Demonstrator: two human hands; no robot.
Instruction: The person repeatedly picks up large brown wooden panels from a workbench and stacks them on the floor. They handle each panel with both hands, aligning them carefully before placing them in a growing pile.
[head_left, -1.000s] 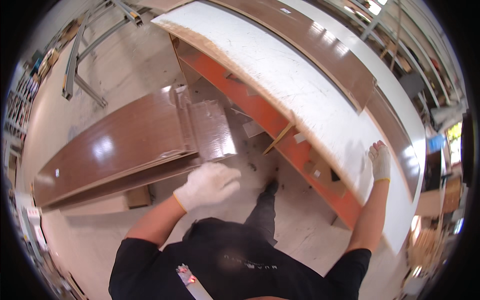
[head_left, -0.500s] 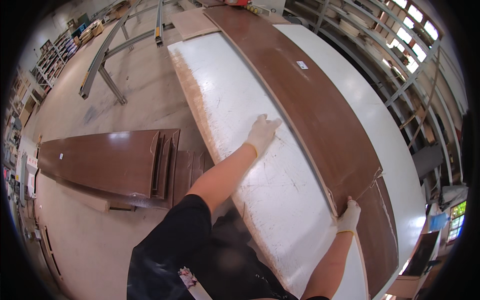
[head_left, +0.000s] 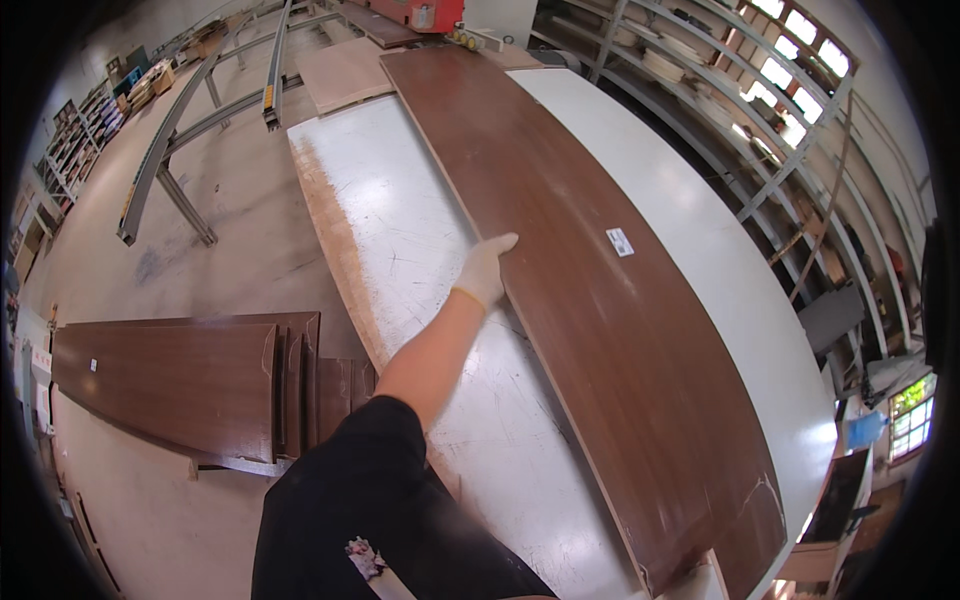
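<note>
My left hand, in a white glove, grips the left long edge of a wide brown board. Its thumb lies on the top face, and the other fingers are mostly hidden at the edge. The board carries a small white label and lies lengthwise on a white, scratched tabletop. Beneath its near end, part of another brown board shows. My right hand is out of view.
Brown boards lie stacked low on the left. A red machine stands at the far end of the table, metal rails at the far left. Metal shelving runs along the right. A tan panel lies at the table's far left corner.
The upper brown board has slid toward me, away from the red machine. My left hand has gone from over the white tabletop to the board's edge. My right hand has left the view.
</note>
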